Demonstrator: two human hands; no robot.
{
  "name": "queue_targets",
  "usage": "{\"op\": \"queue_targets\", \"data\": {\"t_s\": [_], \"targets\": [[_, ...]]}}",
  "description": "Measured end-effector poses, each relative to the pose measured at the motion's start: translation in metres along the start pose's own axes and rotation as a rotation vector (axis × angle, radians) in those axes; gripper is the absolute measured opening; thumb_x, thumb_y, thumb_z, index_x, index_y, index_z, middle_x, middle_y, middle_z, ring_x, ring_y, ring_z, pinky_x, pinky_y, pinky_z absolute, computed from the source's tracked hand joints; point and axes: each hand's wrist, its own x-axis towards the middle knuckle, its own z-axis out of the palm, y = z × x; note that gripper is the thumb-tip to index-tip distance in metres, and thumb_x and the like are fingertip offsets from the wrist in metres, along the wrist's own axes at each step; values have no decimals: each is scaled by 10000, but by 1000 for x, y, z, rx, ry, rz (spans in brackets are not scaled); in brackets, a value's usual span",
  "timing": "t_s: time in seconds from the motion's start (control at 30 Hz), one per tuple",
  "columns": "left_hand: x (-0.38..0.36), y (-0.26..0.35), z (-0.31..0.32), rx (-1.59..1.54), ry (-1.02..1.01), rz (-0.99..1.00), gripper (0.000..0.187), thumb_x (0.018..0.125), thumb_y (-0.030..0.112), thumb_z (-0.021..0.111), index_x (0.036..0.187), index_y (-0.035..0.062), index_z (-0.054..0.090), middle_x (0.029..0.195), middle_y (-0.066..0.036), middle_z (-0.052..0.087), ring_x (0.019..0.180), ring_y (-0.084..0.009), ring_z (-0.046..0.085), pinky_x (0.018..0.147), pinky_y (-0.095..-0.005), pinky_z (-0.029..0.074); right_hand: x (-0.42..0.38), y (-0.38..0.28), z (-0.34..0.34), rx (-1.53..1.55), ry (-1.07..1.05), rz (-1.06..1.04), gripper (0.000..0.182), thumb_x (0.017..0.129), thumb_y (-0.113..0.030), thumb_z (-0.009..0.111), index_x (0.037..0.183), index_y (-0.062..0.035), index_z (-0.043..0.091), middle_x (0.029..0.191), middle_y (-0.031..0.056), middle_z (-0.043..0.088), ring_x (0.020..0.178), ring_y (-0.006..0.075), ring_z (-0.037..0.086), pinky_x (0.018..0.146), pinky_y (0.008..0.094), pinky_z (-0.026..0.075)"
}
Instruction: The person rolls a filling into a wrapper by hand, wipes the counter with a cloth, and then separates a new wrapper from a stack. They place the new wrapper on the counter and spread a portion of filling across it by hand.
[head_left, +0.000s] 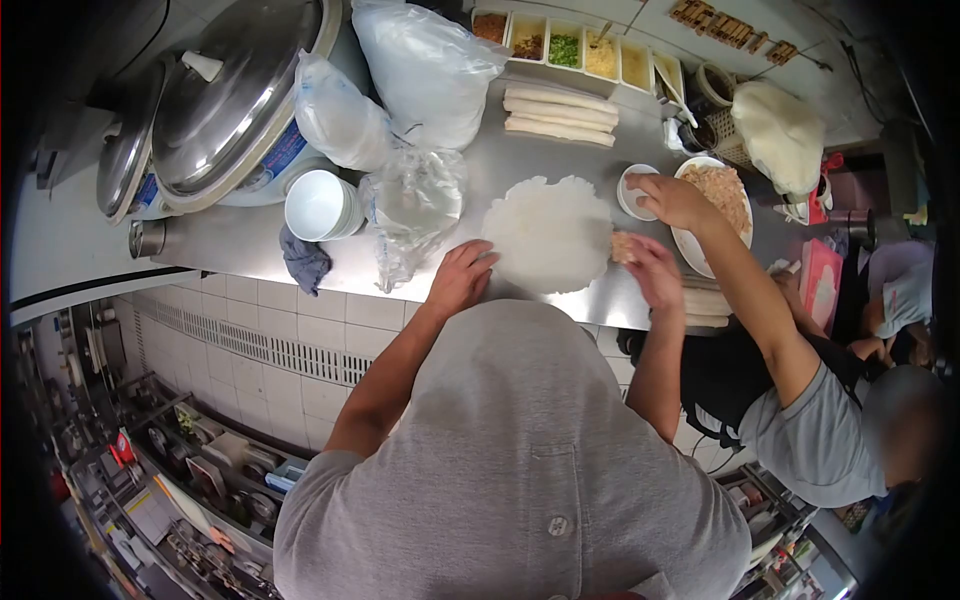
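Note:
A thin, round, pale dough sheet (pixel 547 235) with a ragged edge lies flat on the steel table in front of me. At its left edge is my left hand (pixel 463 277), fingers loosely extended and fingertips at the dough's rim; it holds nothing that I can see. My right hand (pixel 655 272) is at the opposite edge, its fingers closed on a lump of pinkish minced meat (pixel 624 247). A co-worker's hand (pixel 672 201) reaches from the right into a small white bowl (pixel 633 195), whose contents are hidden. Beside it stands a white dish (pixel 688 245) heaped with minced meat.
Pale rolls (pixel 560 115) are stacked behind the dough; more rolls (pixel 705 303) lie at front right. Topping containers (pixel 565 45) line the wall. Plastic bags (pixel 420 75), stacked white bowls (pixel 318 205), a dark cloth (pixel 304 262) and big lidded pots (pixel 235 90) occupy the left.

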Motion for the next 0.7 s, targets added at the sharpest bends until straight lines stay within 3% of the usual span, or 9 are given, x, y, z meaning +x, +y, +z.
{"op": "queue_targets", "data": {"t_s": [0.2, 0.3, 0.37, 0.4, 0.47, 0.5, 0.57, 0.7], "targets": [[7, 2, -11, -69, 9, -3, 368, 801, 20, 657, 1164, 71, 640, 1205, -96, 598, 1149, -305, 555, 945, -417, 451, 36, 35, 108, -294, -200, 16, 264, 967, -183, 647, 1166, -11, 671, 1067, 38, 683, 942, 121, 642, 822, 287, 523], [10, 0, -10, -53, 22, -24, 353, 812, 35, 664, 1163, 55, 638, 1177, -99, 606, 1123, -310, 562, 938, -417, 454, 48, 52, 133, -555, -295, -98, 264, 969, -173, 633, 1139, 22, 682, 1056, 65, 698, 925, 148, 663, 812, 301, 537], [15, 4, -10, -74, 49, -78, 357, 816, 50, 673, 1171, 53, 636, 1168, -100, 609, 1114, -313, 563, 936, -419, 455, 45, 62, 138, -810, -229, -419, 222, 939, -124, 598, 1095, -1, 695, 1059, 130, 709, 895, 243, 692, 803, 323, 543], [20, 7, -11, -98, 69, -123, 362, 820, 64, 682, 1179, 51, 633, 1159, -101, 611, 1105, -317, 564, 934, -420, 457, 43, 61, 138, -816, -240, -419, 222, 939, -124, 598, 1095, -1, 695, 1059, 130, 709, 895, 243, 692, 803, 323, 543], [35, 13, -14, -98, 93, -128, 373, 819, 87, 698, 1184, 50, 633, 1157, -99, 609, 1105, -318, 558, 939, -421, 455, 42, 57, 135, -938, -257, -478, 227, 901, -84, 580, 1082, -58, 714, 1099, 146, 687, 935, 332, 662, 849, 379, 538], [40, 16, -14, -101, 104, -127, 385, 817, 109, 714, 1188, 50, 633, 1154, -97, 607, 1106, -318, 552, 944, -421, 454, 40, 57, 133, -942, -265, -472, 227, 901, -84, 580, 1082, -58, 714, 1099, 146, 687, 935, 332, 662, 849, 379, 538], [55, 21, -16, -83, 96, -90, 403, 809, 133, 728, 1194, 57, 635, 1152, -90, 606, 1106, -307, 547, 941, -420, 448, 39, 56, 130, -1211, -171, -692, 261, 863, -53, 618, 1109, -53, 704, 1123, 152, 661, 985, 319, 645, 873, 376, 521], [69, 16, -6, -36, -48, -75, 462, 781, 197, 771, 1214, 87, 652, 1200, -73, 599, 1135, -293, 528, 949, -417, 431, 35, 51, 128, -1218, -120, -644, 243, 832, -55, 641, 1063, -66, 715, 1069, 127, 642, 988, 327, 625, 886, 401, 513]]}}
